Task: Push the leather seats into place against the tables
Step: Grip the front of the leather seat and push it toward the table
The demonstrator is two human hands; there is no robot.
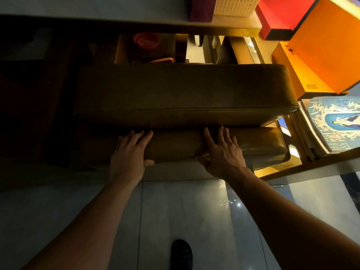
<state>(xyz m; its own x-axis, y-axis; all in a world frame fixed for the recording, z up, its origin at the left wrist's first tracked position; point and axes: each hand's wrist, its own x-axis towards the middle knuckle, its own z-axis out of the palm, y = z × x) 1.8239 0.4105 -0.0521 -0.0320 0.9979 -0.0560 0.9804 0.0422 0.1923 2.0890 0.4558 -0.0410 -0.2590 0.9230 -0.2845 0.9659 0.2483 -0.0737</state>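
Two hands: both lie flat on the near leather seat (pixel 175 147), fingers spread, clamping nothing.
Left hand (pixel 130 152): palm on the seat's left part, thumb hooked under its near edge.
Right hand (pixel 222 151): palm right of centre, fingers pointing far.
Near seat: low, touching the larger far seat (pixel 185 92).
Far seat: against a table (pixel 224 28) holding orange boxes (pixel 327 45).
Floor (pixel 185 211): pale tiles, a dark shoe (pixel 182 254) near.
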